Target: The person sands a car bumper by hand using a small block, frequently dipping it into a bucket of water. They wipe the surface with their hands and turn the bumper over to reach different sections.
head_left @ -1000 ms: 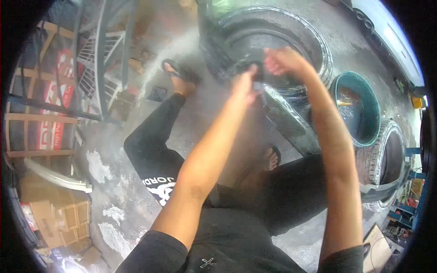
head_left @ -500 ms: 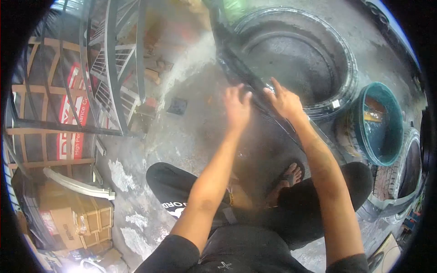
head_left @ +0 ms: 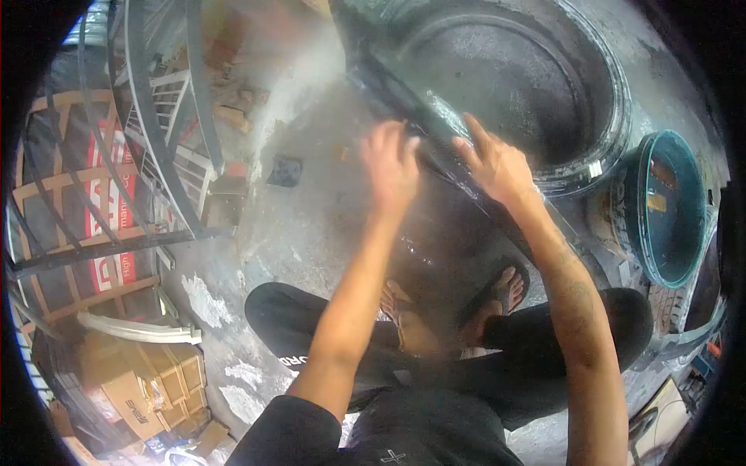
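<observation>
A wet, shiny black rubber inner tube (head_left: 447, 116) runs diagonally from the top centre down past my hands, lying over the near-left rim of a large tyre basin (head_left: 614, 132). My left hand (head_left: 391, 167), blurred by motion, is at the tube's left side with its fingers stretched out. On the tube's right side, my right hand (head_left: 501, 169) rests with thumb and forefinger spread, their tips on the wet rubber. The tube's lower stretch passes partly beneath my right forearm.
A teal tub (head_left: 649, 233) with water and a small yellowish piece in it stands right of the basin. Tyres lie behind it. Metal frames (head_left: 140, 85) and cardboard boxes (head_left: 132, 400) line the left. My sandalled feet (head_left: 509, 287) are on the wet concrete floor.
The view has shifted slightly. Both hands remain at the tube; my left hand has moved a little to the left, and a brighter wet patch shows on the rubber between them.
</observation>
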### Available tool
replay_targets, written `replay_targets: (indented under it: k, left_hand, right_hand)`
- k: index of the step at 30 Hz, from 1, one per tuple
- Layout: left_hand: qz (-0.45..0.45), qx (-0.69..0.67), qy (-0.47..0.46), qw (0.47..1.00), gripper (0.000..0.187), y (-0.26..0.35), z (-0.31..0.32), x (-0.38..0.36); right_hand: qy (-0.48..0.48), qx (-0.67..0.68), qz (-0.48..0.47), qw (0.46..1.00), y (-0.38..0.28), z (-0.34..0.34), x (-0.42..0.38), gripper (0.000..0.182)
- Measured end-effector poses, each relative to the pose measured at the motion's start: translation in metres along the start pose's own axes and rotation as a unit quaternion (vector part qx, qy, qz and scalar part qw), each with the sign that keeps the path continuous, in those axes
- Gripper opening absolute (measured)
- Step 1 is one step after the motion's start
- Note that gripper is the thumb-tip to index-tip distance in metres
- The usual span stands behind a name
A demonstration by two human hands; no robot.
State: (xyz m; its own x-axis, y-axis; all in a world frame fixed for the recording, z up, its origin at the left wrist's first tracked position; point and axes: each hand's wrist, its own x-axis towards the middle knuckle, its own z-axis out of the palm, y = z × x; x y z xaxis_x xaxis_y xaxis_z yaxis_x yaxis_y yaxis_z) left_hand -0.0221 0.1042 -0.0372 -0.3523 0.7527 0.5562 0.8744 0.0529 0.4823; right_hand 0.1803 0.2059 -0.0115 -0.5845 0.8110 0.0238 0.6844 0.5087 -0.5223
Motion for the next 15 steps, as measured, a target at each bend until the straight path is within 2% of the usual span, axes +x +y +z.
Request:
replay_targets:
  k: [1, 3, 4, 7, 8, 9, 11, 13, 14, 15]
  left_hand:
    - [0.011, -0.001, -0.015, 1.0, 0.04, -0.006, -0.007, 0.001]
    - [-0.015, 0.015, 0.016, 1.0, 0.041, -0.039, -0.001, 0.027]
    - [-0.033, 0.02, 0.067, 0.997, 0.042, -0.048, 0.003, 0.037]
    - [-0.06, 0.034, 0.111, 0.991, 0.039, -0.013, 0.018, 0.003]
    - [-0.047, 0.055, 0.065, 0.995, 0.037, 0.018, 0.021, -0.022]
    - [-0.047, -0.039, -0.02, 0.998, 0.034, 0.059, 0.005, -0.04]
    - [-0.008, -0.056, -0.037, 0.998, 0.032, 0.058, 0.001, -0.043]
    - [-0.024, -0.007, 0.013, 1.0, 0.031, 0.029, 0.001, -0.018]
    - [-0.049, -0.013, 0.049, 0.998, 0.031, 0.008, 0.004, -0.004]
    - [-0.053, -0.018, 0.041, 0.998, 0.031, 0.014, 0.01, -0.017]
  right_hand:
    - [-0.012, 0.0, 0.002, 1.0, -0.001, 0.003, -0.008, 0.073]
    - [-0.012, 0.018, 0.015, 1.0, 0.003, 0.008, -0.006, 0.071]
    - [-0.016, 0.027, 0.021, 0.999, 0.001, 0.006, -0.008, 0.07]
    - [-0.015, 0.033, 0.037, 0.999, 0.0, 0.002, -0.009, 0.069]
    - [-0.01, 0.032, 0.025, 0.999, 0.002, 0.003, -0.007, 0.069]
    - [-0.007, 0.032, 0.015, 0.999, 0.003, 0.001, -0.006, 0.069]
    - [-0.052, 0.009, 0.033, 0.998, 0.009, -0.004, -0.002, 0.064]
    - [-0.05, 0.176, -0.08, 0.98, 0.035, 0.001, 0.004, 0.058]
    - [-0.044, 0.162, -0.079, 0.983, 0.032, -0.002, 0.002, 0.053]
    - [-0.047, 0.16, -0.069, 0.983, 0.031, 0.001, -0.004, 0.053]
